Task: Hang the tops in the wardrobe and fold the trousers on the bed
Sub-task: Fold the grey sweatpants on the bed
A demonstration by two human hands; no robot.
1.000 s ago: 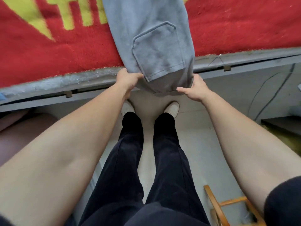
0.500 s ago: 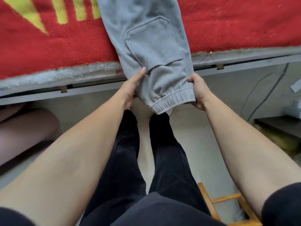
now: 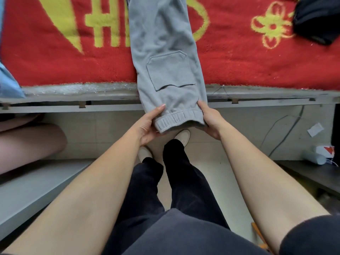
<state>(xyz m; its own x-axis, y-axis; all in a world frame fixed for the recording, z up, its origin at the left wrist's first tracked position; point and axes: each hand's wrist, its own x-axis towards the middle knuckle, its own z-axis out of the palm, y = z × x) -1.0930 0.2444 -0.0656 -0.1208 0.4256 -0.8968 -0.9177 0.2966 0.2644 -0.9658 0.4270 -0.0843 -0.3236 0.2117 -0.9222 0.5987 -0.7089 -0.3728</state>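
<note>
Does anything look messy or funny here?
A little. The grey trousers hang off the bed edge, cuff held by the left hand and right hand. A dark garment lies crumpled on the red blanket, and a paper scrap lies on the floor.

The trousers [image 3: 165, 52] I hold are matt grey knit cloth, ribbed at the cuff [image 3: 176, 120]. Blanket [image 3: 239, 61]: coarse red pile, rough. Bed rail [image 3: 55, 108]: apparently painted metal, matt.

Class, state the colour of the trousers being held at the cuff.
Plain light grey trousers, seen best in the head view.
</note>
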